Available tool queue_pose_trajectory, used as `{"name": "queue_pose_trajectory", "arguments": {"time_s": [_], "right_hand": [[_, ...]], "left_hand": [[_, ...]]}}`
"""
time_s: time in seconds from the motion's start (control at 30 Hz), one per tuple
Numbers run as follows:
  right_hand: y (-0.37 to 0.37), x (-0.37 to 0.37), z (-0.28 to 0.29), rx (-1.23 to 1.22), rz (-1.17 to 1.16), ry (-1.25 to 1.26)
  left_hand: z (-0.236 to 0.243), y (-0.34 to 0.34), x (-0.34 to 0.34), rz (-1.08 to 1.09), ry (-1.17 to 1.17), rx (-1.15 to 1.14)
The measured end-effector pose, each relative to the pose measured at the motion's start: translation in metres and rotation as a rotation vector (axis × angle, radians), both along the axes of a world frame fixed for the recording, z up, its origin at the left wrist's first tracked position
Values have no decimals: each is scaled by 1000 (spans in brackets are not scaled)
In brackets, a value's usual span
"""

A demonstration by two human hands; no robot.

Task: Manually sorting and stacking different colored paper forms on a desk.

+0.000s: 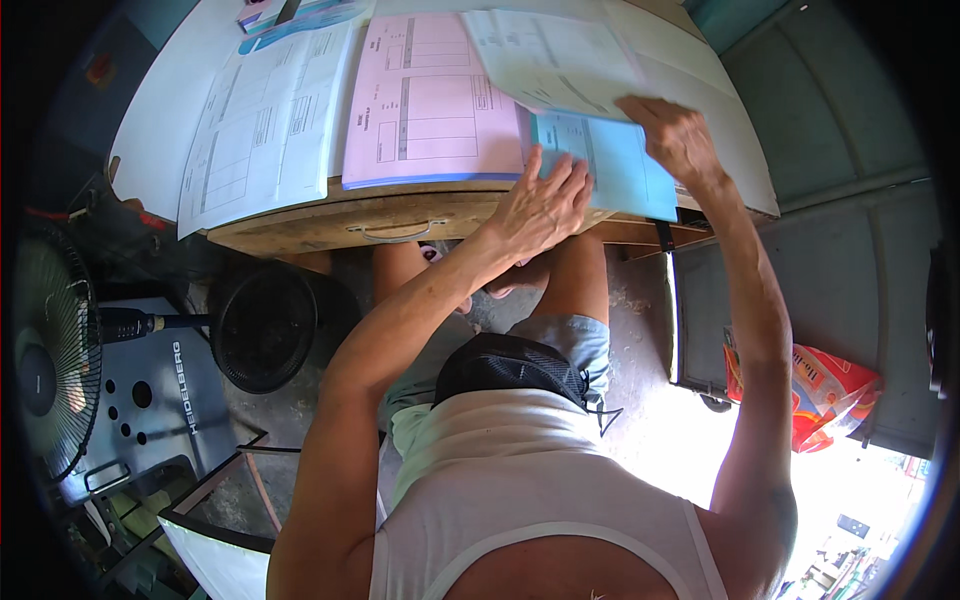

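My right hand (676, 142) is closed at the near right corner of a white printed sheet (560, 62), which is lifted, tilted and smeared by motion. Under it lies a stack of blue printed sheets (632, 172) at the table's front edge. My left hand (542, 205) has its fingers stretched out. They rest on the near left part of the blue stack, beside a pile of pink printed forms (430, 110). Farther left, a pile of white printed forms (265, 130) hangs slightly over the front edge.
The table (150, 130) has a wooden drawer with a metal handle (395, 236) in front of my knees. At the far left lies a blue and pink item (290, 22). A fan (50, 360) and a black bin (262, 330) stand left; a red plastic bag (825, 395) is at right.
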State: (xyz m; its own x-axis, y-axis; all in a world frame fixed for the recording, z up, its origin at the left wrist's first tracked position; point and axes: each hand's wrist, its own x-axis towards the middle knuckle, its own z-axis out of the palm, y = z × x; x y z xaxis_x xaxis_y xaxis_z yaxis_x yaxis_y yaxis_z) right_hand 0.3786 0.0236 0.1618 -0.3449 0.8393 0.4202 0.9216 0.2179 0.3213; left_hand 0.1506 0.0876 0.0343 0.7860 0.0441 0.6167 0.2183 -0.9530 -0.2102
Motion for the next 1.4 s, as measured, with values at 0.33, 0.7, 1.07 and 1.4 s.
{"name": "queue_pose_trajectory", "arguments": {"time_s": [0.33, 0.7, 1.07, 1.4], "right_hand": [[-82, -76, -27, -145, -105, 158], [-84, -44, -50, -108, -306, 407], [-73, -23, -32, -3, -533, 793], [-59, -16, -18, 196, -535, 1119]], "left_hand": [[26, 6, -23, -83, -207, -226], [51, 119, -312, 688, 84, -14], [78, 118, -239, 377, -326, -176], [53, 97, -121, 143, 277, 51]]}}
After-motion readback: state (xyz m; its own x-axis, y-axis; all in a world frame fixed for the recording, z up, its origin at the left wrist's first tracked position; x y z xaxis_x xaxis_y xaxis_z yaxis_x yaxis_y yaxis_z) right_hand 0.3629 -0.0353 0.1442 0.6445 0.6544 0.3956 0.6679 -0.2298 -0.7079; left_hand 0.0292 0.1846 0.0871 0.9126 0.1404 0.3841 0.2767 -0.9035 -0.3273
